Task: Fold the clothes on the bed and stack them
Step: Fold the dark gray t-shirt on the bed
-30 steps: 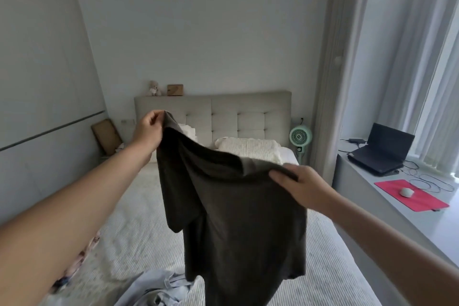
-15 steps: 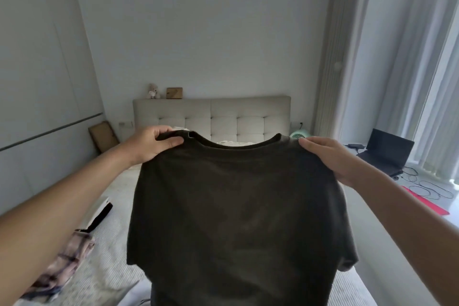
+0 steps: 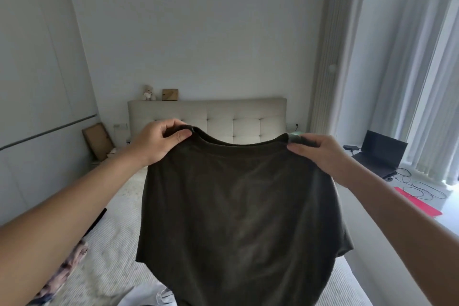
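I am holding the dark T-shirt [image 3: 238,211] up by its shoulders, my left hand [image 3: 159,143] pinching one side of the collar and my right hand [image 3: 320,154] gripping the other. It is hanging spread out above the bed [image 3: 116,238], in front of the headboard [image 3: 246,117].

T-shirt [image 3: 238,206] hem cut off by bottom edge; hides most of bed [image 3: 111,256]; pale garment [image 3: 146,299] below, possibly a shirt

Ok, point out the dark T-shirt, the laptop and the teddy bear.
dark T-shirt [image 3: 238,206]: head view, middle of the hanging cloth.
laptop [image 3: 383,150]: head view, on its dark screen.
teddy bear [image 3: 148,92]: head view, on its body, above the headboard.
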